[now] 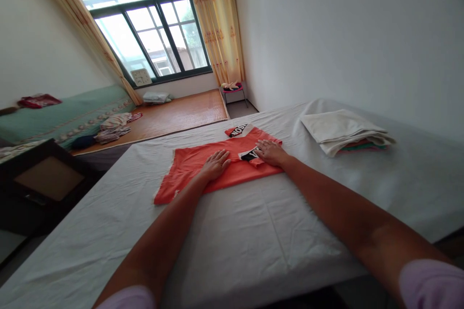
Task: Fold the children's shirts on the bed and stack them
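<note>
My grip clamps nothing, left hand [216, 165] flat on the orange shirt [192, 160] atop the white sheet [232, 236], right hand [271, 153] flat at the printed band [248, 155], where light, even pressure should smooth creases best.

We rest our left hand [216, 164] and right hand [270, 152] flat upon the orange shirt [192, 159]; folded white cloth [342, 125] lies right of it.
</note>
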Available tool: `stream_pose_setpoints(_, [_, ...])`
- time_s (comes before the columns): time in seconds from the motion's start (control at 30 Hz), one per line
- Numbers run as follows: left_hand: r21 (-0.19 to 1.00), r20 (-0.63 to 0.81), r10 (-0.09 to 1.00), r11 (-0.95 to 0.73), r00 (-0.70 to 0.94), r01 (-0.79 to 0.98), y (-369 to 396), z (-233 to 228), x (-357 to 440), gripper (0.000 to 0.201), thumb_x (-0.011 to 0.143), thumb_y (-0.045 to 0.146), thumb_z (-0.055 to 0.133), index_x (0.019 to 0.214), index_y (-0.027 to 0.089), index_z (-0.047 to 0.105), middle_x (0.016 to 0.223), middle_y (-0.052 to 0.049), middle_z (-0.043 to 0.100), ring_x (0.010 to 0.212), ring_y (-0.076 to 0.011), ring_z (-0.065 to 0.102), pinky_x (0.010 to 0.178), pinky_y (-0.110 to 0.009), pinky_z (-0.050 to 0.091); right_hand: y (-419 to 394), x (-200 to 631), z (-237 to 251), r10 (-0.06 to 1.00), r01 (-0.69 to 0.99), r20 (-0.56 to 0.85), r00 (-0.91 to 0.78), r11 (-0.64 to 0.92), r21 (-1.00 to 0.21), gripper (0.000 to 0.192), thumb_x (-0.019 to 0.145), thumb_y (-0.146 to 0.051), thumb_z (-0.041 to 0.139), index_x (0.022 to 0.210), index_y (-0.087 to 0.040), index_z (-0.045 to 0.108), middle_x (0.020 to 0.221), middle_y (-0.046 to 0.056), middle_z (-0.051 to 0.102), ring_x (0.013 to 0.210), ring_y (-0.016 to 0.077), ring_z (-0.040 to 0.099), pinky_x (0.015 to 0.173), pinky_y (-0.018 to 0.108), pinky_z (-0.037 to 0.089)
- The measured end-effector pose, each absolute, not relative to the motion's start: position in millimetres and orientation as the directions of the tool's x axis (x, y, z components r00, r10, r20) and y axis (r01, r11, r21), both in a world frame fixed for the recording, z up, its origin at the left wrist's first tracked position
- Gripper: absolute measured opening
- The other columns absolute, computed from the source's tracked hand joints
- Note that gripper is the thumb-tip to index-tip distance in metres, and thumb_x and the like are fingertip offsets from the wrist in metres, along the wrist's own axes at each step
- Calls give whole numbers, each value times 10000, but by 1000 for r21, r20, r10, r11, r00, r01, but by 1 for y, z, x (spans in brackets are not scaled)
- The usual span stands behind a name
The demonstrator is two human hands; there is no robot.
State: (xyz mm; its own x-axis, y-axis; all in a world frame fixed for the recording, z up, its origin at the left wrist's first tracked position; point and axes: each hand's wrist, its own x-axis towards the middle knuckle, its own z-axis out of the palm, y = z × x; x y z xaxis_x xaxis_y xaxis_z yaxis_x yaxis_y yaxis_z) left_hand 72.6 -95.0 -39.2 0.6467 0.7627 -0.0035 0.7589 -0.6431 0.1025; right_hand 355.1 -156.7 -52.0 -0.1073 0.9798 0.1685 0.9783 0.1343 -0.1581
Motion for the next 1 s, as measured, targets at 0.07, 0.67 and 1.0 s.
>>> stream_pose_setpoints(0.07, [74,-34,806,-588,592,805,-80,-35,48,589,982,490,207,1503,230,296,1582,-39,222,1463,-209,169,1173,-411,174,-157,356,-53,977,973,174,-124,154,-171,590,968,-499,244,1426,-184,441,1505,88,399,1412,247,305,1156,431,188])
stream_pose_setpoints(0.67, [56,118,974,-203,195,978,-53,-34,-49,521,960,402,282,1418,212,444,1531,-75,356,1410,-244,310,1142,-466,246,-160,341,-41,954,966,205,-219,241,-89,513,989,-455,294,1432,-243,444,1516,43,387,1418,222,294,1149,413,217])
stream_pose_setpoints(1.0, [56,123,974,-196,188,979,-52,-39,-51,541,958,413,264,1429,205,431,1532,-70,358,1410,-250,306,1156,-450,220,-58,367,18,981,962,92,173,-149,-227,464,965,-396,404,1346,-158,521,1336,137,581,1213,240,541,998,323,389])
